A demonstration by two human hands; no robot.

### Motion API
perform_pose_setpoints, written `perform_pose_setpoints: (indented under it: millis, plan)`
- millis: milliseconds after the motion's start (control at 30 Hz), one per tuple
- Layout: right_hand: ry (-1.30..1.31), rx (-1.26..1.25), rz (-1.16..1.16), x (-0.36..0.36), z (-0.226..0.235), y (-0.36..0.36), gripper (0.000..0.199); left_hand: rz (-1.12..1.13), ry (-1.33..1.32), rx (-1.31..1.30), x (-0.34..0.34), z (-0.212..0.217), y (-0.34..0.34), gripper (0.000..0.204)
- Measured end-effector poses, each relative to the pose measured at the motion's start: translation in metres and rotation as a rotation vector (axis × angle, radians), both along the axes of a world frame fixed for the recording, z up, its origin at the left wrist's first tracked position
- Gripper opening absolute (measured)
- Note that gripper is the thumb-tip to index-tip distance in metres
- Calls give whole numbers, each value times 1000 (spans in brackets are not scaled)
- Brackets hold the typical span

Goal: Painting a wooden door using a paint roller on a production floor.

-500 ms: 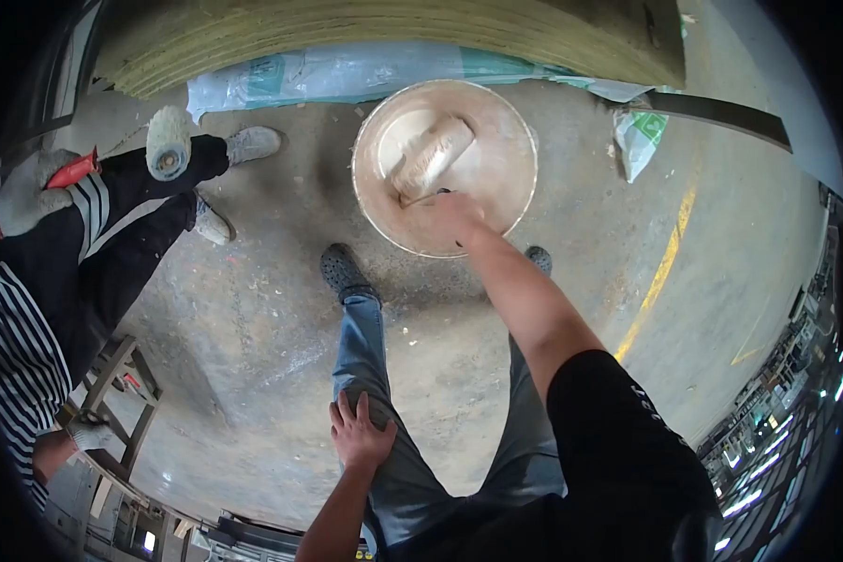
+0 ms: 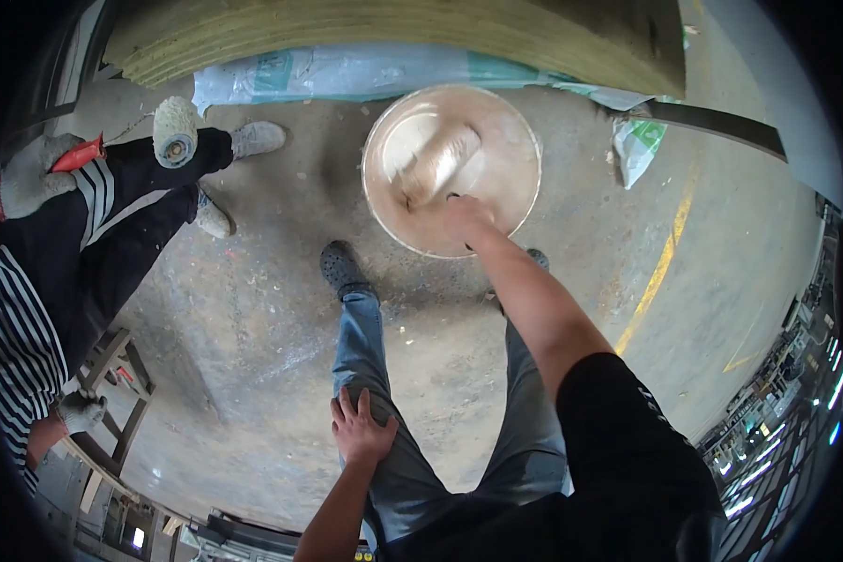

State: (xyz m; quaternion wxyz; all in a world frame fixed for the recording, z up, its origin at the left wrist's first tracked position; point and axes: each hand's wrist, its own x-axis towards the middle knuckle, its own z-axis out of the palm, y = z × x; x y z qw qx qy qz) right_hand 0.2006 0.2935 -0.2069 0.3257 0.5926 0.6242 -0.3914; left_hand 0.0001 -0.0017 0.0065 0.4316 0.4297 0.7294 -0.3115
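Observation:
My right hand (image 2: 470,221) reaches over the near side of a round bucket (image 2: 532,178), its fingers closed on the handle of a paint roller (image 2: 443,161). The roller's fuzzy sleeve is coated in pale liquid and lies slantwise inside the bucket. A pool of whitish paint (image 2: 407,136) shows at the bottom left of the bucket, and the walls are smeared with it. Most of the handle is hidden in my fist. Spread flat on my left thigh, my left hand (image 2: 361,433) holds nothing.
At the left, a person in striped clothes holds another roller (image 2: 175,136) by a red handle (image 2: 78,155) in a gloved hand. A stack of yellowish boards (image 2: 393,37) lies beyond the bucket, above plastic sheeting (image 2: 347,75). A wooden frame (image 2: 126,412) stands at lower left.
My right hand and the roller have shifted slightly to the right within the bucket. My left hand stays on my thigh. The other person's roller has moved a little.

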Motion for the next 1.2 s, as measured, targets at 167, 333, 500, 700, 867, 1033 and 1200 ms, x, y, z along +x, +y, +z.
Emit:
perform_pose_setpoints:
  millis: [167, 333, 500, 700, 867, 1033, 1200]
  plan:
    - [95, -69, 186, 17, 45, 19, 32, 34, 48, -3, -8, 2, -12, 77]
    - [107, 90, -15, 13, -2, 17, 33, 19, 0, 7, 2, -4, -8, 78]
    - [-48, -61, 108, 15, 2, 1, 31, 27, -1, -17, -3, -3, -7, 79]
    - [106, 49, 146, 24, 10, 6, 27, 18, 8, -36, 2, -2, -7, 80]
    - [-34, 182, 72, 27, -19, -42, 28, 19, -39, -25, 7, -1, -5, 80]
    - [57, -116, 266, 47, 29, -11, 30, 41, 15, -47, 3, -1, -8, 78]
    - [31, 71, 35, 25, -13, -29, 30, 18, -40, 2, 7, -3, 2, 77]
